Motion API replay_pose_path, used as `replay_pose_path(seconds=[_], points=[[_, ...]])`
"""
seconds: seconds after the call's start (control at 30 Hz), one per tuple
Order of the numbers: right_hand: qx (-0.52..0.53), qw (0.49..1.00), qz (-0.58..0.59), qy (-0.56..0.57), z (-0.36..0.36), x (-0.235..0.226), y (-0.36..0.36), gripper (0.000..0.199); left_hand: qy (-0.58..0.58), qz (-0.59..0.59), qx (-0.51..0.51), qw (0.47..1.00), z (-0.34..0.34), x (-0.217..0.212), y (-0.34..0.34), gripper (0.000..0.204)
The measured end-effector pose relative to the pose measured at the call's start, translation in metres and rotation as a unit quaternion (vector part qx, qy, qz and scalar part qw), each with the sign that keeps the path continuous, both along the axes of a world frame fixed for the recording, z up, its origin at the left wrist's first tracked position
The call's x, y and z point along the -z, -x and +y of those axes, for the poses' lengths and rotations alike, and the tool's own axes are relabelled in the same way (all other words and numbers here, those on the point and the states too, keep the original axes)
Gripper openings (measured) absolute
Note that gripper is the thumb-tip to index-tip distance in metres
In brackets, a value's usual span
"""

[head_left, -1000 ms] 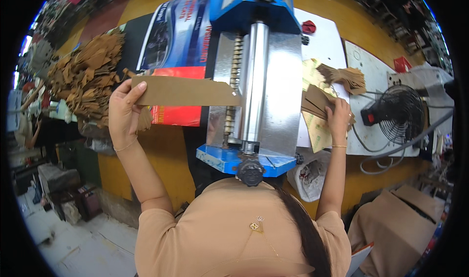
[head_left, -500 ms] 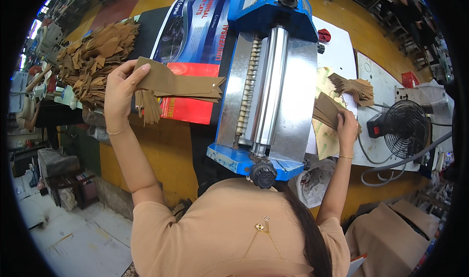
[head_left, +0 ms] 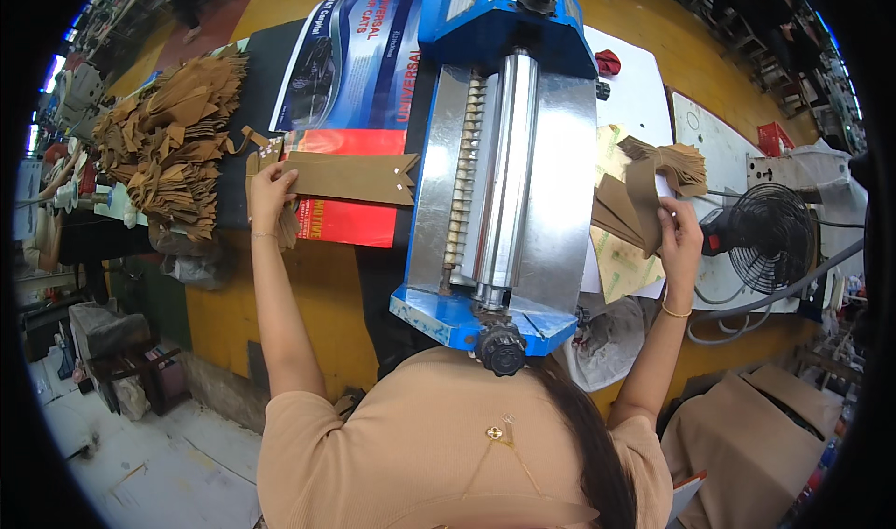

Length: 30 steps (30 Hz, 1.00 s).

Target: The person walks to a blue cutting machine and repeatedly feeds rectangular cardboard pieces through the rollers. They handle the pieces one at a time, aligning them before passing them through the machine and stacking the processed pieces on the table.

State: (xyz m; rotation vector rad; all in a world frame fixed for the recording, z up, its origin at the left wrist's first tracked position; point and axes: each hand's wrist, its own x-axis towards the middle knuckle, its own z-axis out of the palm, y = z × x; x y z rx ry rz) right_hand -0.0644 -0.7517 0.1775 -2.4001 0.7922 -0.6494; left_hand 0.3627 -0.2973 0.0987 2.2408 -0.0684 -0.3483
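Observation:
At the left, my left hand [head_left: 271,196] has its fingers closed at the left end of a brown flat strip [head_left: 359,176] with a notched end. The strip lies over the red part of a printed sheet, pointing toward the roller machine, and more strip ends hang below the hand. To the right of the machine, my right hand [head_left: 681,233] pinches a brown piece [head_left: 642,197] that curves upward. Under it several similar brown pieces [head_left: 616,213] are fanned out. Between my hands stands the blue machine [head_left: 439,310] with a long shiny metal roller [head_left: 509,169].
A big heap of brown pieces [head_left: 177,127] sits at the far left. Another brown bundle [head_left: 686,167] lies beyond my right hand. A black fan [head_left: 770,239] with grey cables stands at the right. The printed sheet [head_left: 359,71] covers the table left of the machine.
My left hand has lowered with the strip onto the sheet and shifted slightly right. My right hand has lifted one brown piece off the fanned pile, bending it upward. The view has shifted slightly.

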Motion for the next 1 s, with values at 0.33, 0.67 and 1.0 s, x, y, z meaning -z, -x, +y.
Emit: replay_pose_path(seconds=[0.33,0.67,1.0], points=[[-0.120,0.955,0.085,-0.256,0.019,-0.040,-0.045,0.017,-0.144,-0.257,0.142,0.945,-0.050,-0.040,0.039,0.044],[-0.174,0.958,0.141,-0.179,0.030,-0.036,-0.097,0.019,0.201,0.120,0.200,0.951,-0.147,-0.055,0.125,0.027],[-0.168,0.964,0.126,-0.161,0.039,-0.031,-0.101,0.022,0.105,0.078,0.278,0.952,-0.178,-0.062,0.139,0.040]])
